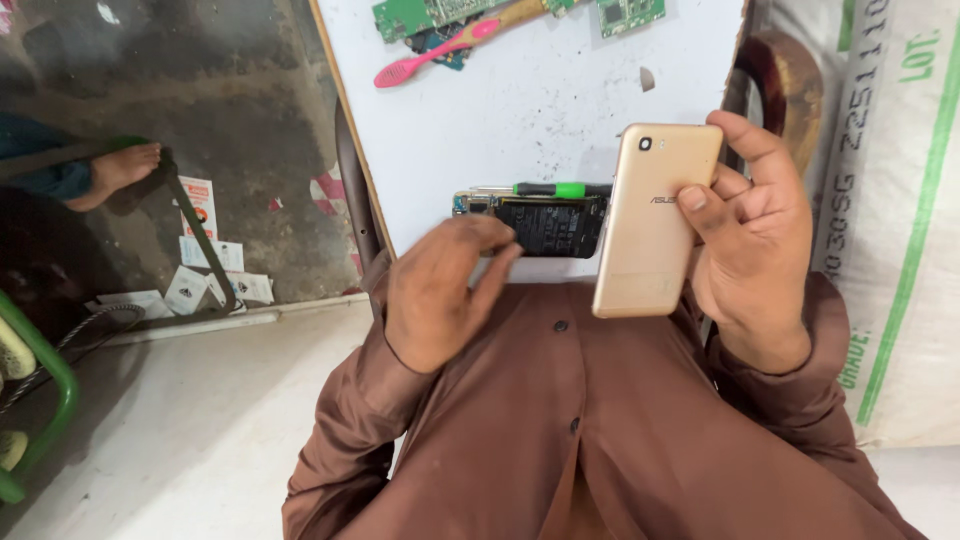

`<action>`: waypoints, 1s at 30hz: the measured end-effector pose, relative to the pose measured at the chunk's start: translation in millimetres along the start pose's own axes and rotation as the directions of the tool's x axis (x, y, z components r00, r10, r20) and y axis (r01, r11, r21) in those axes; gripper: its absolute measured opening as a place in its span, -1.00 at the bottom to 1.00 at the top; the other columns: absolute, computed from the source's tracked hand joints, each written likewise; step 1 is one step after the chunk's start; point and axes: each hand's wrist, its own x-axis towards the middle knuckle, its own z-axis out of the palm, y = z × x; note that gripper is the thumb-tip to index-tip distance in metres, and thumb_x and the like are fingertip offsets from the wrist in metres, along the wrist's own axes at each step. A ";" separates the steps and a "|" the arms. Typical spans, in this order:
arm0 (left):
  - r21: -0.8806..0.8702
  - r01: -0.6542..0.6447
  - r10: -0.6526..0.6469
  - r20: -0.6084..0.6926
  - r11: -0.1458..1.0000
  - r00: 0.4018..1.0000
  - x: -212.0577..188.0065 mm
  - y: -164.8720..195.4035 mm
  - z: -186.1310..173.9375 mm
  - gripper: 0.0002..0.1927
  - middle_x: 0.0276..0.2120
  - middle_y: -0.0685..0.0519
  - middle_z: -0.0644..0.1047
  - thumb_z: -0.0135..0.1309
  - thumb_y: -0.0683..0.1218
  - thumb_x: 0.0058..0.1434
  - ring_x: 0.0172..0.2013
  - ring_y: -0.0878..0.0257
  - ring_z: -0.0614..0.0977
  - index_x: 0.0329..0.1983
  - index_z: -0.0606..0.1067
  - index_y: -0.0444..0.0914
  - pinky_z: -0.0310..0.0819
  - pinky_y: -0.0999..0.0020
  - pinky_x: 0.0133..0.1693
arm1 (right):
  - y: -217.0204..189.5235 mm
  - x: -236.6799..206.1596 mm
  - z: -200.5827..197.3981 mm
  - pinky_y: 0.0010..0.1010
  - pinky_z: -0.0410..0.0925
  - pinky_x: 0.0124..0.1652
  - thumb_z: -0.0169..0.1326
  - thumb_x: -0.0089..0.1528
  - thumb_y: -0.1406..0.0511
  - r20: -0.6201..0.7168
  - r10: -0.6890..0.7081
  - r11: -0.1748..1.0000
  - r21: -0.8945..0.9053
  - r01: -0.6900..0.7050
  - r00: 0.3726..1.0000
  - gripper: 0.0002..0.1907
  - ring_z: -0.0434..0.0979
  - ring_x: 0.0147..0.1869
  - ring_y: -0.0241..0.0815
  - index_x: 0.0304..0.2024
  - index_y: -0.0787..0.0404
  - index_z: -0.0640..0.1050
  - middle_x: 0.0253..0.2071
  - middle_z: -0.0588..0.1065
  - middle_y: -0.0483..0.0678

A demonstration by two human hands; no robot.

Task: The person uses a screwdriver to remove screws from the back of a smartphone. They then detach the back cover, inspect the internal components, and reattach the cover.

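Observation:
My right hand [755, 235] holds a gold phone back cover [652, 220] upright, thumb on its face, camera hole at the top. My left hand [445, 290] rests at the near edge of the white table [520, 110], fingers curled on the left end of an opened phone body [545, 225] with a black battery showing. A screwdriver with a green and black handle [565, 189] lies along the far side of that phone body.
At the table's far edge lie green circuit boards [420, 15] and a pink toothbrush [430, 55]. A white printed sack [890, 200] stands at the right. On the floor at left are scattered paper slips [205, 280], another person's bare foot [115, 170] and a green frame [45, 400].

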 end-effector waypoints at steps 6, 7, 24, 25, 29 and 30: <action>0.261 -0.136 0.159 -0.071 0.956 0.985 18.3 -5.1 -6.4 -0.74 -0.14 0.05 0.52 0.28 -0.21 0.22 -0.12 0.08 0.53 -0.03 0.57 -0.22 0.43 0.15 -0.09 | -1.5 1.7 -1.1 -0.41 0.48 0.20 0.07 0.49 0.45 -0.045 -0.074 0.997 -0.041 0.072 0.996 -0.56 0.59 0.08 -0.25 0.38 0.39 0.29 0.07 0.56 0.11; 0.263 -0.160 0.182 -0.059 0.951 0.982 23.2 -4.8 -4.4 -0.73 -0.14 0.06 0.52 0.29 -0.18 0.20 -0.11 0.08 0.53 -0.03 0.58 -0.20 0.40 0.15 -0.10 | -1.8 2.9 -1.6 -0.43 0.47 0.17 0.06 0.49 0.44 -0.053 -0.079 0.995 -0.063 0.076 0.995 -0.58 0.58 0.08 -0.27 0.37 0.39 0.30 0.06 0.56 0.09; 0.431 -0.348 0.348 0.083 0.833 0.934 62.8 13.4 11.8 -0.93 -0.30 0.07 0.45 0.18 -0.16 0.16 -0.19 0.09 0.48 -0.29 0.53 -0.19 0.29 0.17 -0.11 | 3.6 24.5 -17.2 -0.49 0.47 -0.15 0.05 0.33 0.38 -0.085 -0.046 0.998 -0.050 0.041 0.995 -0.54 0.57 -0.11 -0.31 0.27 0.38 0.36 -0.08 0.58 0.04; 0.431 -0.342 0.347 0.070 0.835 0.935 66.8 15.7 8.7 -0.93 -0.30 0.07 0.46 0.17 -0.16 0.17 -0.19 0.10 0.48 -0.29 0.54 -0.19 0.28 0.16 -0.12 | 4.0 26.8 -17.8 -0.48 0.47 -0.16 0.05 0.33 0.38 -0.093 -0.038 0.998 -0.050 0.034 0.995 -0.54 0.57 -0.13 -0.30 0.26 0.38 0.36 -0.09 0.58 0.04; 0.465 -0.361 0.443 -0.077 0.808 0.893 95.8 21.9 -12.8 -0.91 -0.29 0.08 0.47 0.18 -0.13 0.15 -0.15 0.09 0.50 -0.28 0.54 -0.17 0.27 0.12 -0.10 | 6.8 32.6 -20.2 -0.44 0.47 -0.20 0.06 0.31 0.36 -0.105 -0.010 0.999 -0.037 0.006 0.994 -0.53 0.57 -0.17 -0.28 0.26 0.37 0.38 -0.14 0.58 0.06; 0.484 -0.340 0.439 -0.104 0.806 0.892 106.4 22.0 -18.4 -0.91 -0.28 0.08 0.48 0.19 -0.12 0.17 -0.15 0.09 0.50 -0.26 0.54 -0.17 0.28 0.13 -0.11 | 8.0 33.3 -20.7 -0.44 0.47 -0.21 0.06 0.31 0.36 -0.102 -0.003 0.999 -0.032 -0.001 0.995 -0.53 0.57 -0.18 -0.28 0.26 0.37 0.38 -0.15 0.58 0.07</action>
